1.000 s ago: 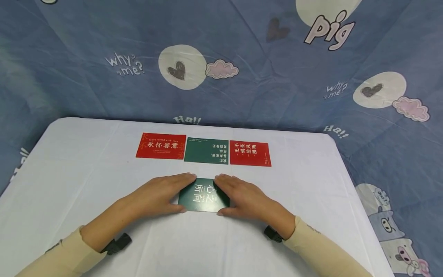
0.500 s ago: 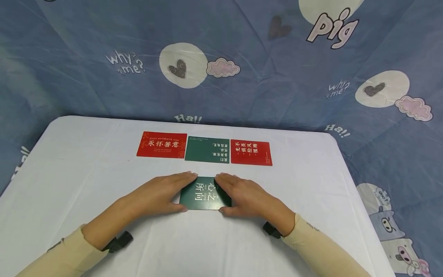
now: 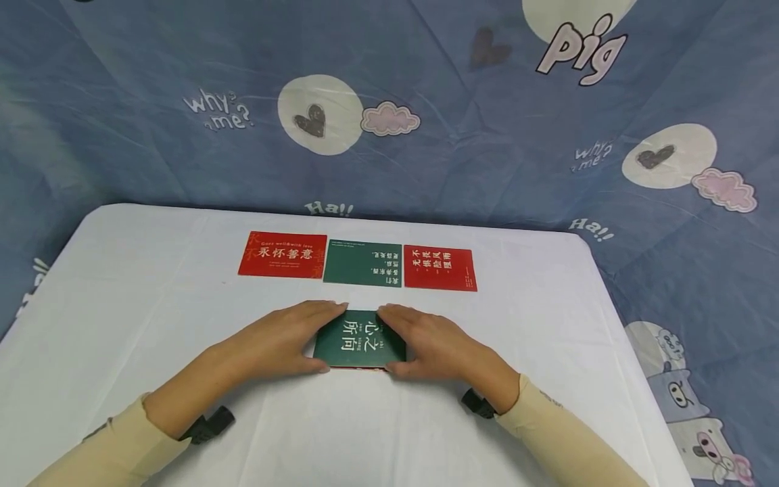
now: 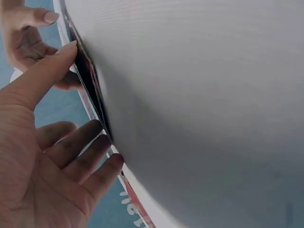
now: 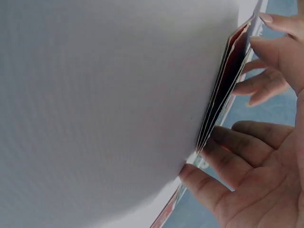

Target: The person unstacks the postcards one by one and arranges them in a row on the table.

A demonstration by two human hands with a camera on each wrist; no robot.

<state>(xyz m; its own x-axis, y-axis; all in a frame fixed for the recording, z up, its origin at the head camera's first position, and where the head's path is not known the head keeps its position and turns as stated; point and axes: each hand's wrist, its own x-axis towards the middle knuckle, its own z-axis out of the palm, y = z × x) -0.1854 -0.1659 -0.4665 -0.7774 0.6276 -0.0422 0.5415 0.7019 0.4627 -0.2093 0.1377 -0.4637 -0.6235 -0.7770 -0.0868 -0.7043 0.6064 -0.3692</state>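
A green card (image 3: pixel 359 341) with white characters lies on top of a small stack in the head view. Thin reddish layers peek out below its near edge. At its left end my left hand (image 3: pixel 289 341) grips the stack, thumb at the near edge and fingers at the far edge. My right hand (image 3: pixel 429 341) holds the right end the same way. Both wrist views show several layers of the card stack (image 5: pixel 225 80) fanned slightly apart between thumb and fingertips. In the left wrist view, the thumb (image 4: pixel 57 66) touches the stack's edge.
Behind the hands lie three cards in a row: a red card (image 3: pixel 282 255), a green card (image 3: pixel 363 263) and another red card (image 3: pixel 440 268). A white cloth covers the table (image 3: pixel 152 297). A blue printed curtain (image 3: pixel 243 169) hangs along its far edge.
The near edge of the held stack has lifted a little, so reddish layers show under the green card. Its glare has gone. Both hands stay nearly in place.
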